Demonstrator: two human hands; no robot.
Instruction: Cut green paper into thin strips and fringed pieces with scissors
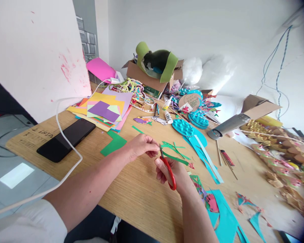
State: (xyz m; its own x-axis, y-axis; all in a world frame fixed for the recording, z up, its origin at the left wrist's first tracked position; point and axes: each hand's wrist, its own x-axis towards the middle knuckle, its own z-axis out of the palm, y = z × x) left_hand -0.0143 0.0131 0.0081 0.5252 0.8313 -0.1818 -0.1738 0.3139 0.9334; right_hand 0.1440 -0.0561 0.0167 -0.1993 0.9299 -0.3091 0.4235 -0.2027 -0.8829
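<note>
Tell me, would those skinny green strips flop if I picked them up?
The green strips would probably flop, since they look thin and narrow. They're likely very light, being slim, paper-like pieces. They might come up tangled, because several lie crossed.

Mid-frame, the red scissors [171,171] are partly hidden by the right hand [179,175]; anything pinched by the left hand [143,146] cannot be discerned. At lower right, a dark-edged object [290,237] is cut off.

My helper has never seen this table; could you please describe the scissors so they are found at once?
Start at the wooden table; find the right hand, close beside the left hand. It grips the scissors: their red handle and dark, narrow blades set them apart from the green paper strips just beyond.
</note>
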